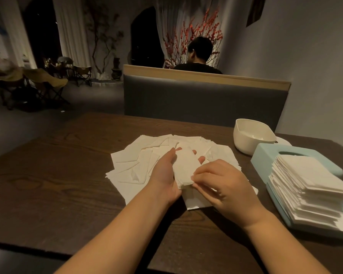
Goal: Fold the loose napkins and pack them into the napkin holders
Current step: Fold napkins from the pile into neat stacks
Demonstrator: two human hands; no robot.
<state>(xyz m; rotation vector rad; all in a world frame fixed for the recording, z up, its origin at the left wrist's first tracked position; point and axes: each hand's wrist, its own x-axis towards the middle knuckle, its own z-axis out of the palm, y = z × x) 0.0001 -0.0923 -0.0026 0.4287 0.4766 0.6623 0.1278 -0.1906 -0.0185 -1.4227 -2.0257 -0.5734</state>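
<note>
- The left hand (164, 175) lies palm-up under a small stack of folded white paper napkins (184, 167), its fingers curled up around the far and right edges so that the fingertips show beyond the paper.
- The right hand (222, 184) is pressed close against the left, its curled fingers pinching the near right corner of the same stack; the two hands meet over the napkins just above the table.
- Beneath and around the hands, a loose spread of unfolded white paper napkins (135, 165) fans across the dark brown wood-grain table (57, 184), overlapping at many angles, with one sheet poking out toward the viewer under the right wrist.
- To the right, a pale blue plastic napkin holder (265, 155) lies open on the table, and a tall pile of folded white napkins (313, 184) sits in it, reaching to the frame's right edge.
- Just behind the blue holder stands a white rounded plastic holder shell (251, 137), open side up.
- Across the table is a grey upholstered booth seat with a light wooden top rail (202, 97).
- Behind that seat, a person in a dark top (198, 56) sits facing away, in front of red-berried branches (188, 34) and pale curtains.
</note>
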